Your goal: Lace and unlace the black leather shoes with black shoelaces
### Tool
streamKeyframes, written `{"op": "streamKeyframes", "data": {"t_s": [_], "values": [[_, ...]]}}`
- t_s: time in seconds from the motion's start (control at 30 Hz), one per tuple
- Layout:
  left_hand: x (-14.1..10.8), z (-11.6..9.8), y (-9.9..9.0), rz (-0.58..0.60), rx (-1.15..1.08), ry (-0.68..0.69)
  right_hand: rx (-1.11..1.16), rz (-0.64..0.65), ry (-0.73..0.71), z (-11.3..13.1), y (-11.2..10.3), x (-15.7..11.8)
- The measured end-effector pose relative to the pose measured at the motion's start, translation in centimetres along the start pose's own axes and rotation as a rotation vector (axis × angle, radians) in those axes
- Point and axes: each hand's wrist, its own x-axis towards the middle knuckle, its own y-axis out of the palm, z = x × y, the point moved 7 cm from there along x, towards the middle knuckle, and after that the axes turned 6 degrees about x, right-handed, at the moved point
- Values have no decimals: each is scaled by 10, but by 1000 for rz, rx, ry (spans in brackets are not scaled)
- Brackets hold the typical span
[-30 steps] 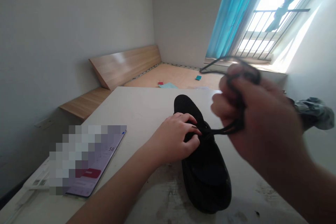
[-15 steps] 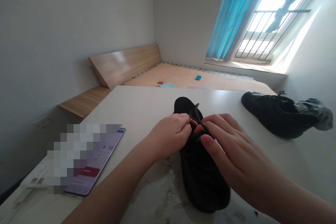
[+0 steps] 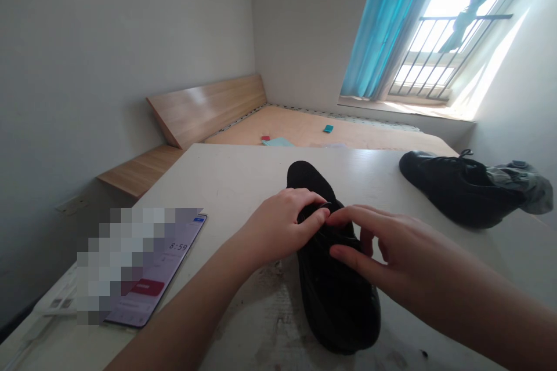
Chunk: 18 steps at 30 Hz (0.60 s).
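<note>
A black shoe [image 3: 342, 307] lies on the white table in front of me, its toe towards me and its heel end pointing away. My left hand [image 3: 289, 220] is closed over the shoe's left side, with thumb and index finger pinching the dark shoelace [image 3: 324, 205] near the opening. Opposite it, my right hand [image 3: 378, 237] reaches over the lacing. Its index fingertip is by my left thumb, while its own thumb rests lower on the shoe, apart from the index finger. Part of the lace is hidden by my fingers.
Another black shoe [image 3: 448, 188] with grey stuffing [image 3: 522, 185] in its opening sits at the table's right. A phone [image 3: 161, 278], partly blurred out, lies at the left beside a white cable [image 3: 32, 330]. Beyond the table [image 3: 235, 177] is a bed [image 3: 300, 119].
The lace loop that stood up between my hands has dropped low. My right hand has shifted slightly and its thumb and index finger have spread. Both shoes stay in place.
</note>
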Motion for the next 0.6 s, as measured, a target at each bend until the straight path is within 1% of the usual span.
{"op": "streamKeyframes", "data": {"t_s": [0.07, 0.13, 0.2, 0.3, 0.37, 0.43, 0.5, 0.57, 0.6], "values": [[0, -2, 2, 9, 32, 26, 48, -110, -20, 1, -12, -10], [0, -2, 3, 6, 43, 29, 41, -175, -67, 4, -15, -21], [-1, -1, 4, -5, 31, 13, -45, -148, -187, 11, -8, -30], [-1, -1, 3, -26, 7, -8, -201, -57, -374, 19, 8, -42], [-1, -2, 4, -21, 19, 6, -250, -74, -413, 17, 8, -47], [0, -4, 5, -11, 47, 35, -264, -139, -403, 12, 3, -54], [0, -5, 5, -10, 69, 53, -243, -195, -352, 3, 2, -64], [0, -6, 4, -13, 80, 56, -185, -220, -235, -10, 8, -75], [0, -7, 4, -13, 82, 55, -140, -211, -166, -18, 14, -80]]}}
